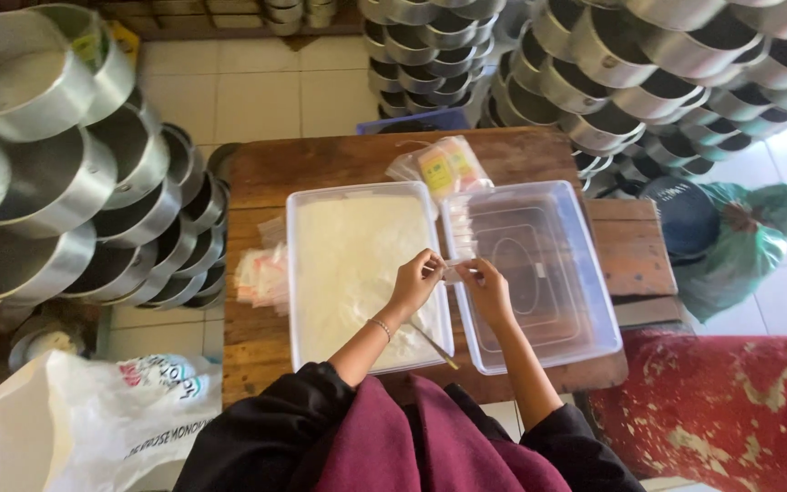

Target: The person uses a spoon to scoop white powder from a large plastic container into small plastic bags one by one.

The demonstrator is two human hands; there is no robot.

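Note:
My left hand (417, 278) and my right hand (485, 281) meet over the seam between two clear plastic tubs, both pinching one small clear plastic packet (453, 268). The left tub (295, 273) holds white powder, with a metal spoon (434, 346) lying in its near corner. The right tub (594, 301) is nearly bare, with a few filled packets (460, 232) stacked at its far left side. Both tubs rest on a brown wooden table (339, 155).
A pile of small plastic bags (261, 273) lies left of the powder tub. A bag of packets with yellow and orange labels (439, 167) sits at the table's far side. Stacks of metal pans (66, 182) crowd the left and the back right (649, 82). A white sack (84, 419) lies near left, a green bag (740, 246) at right.

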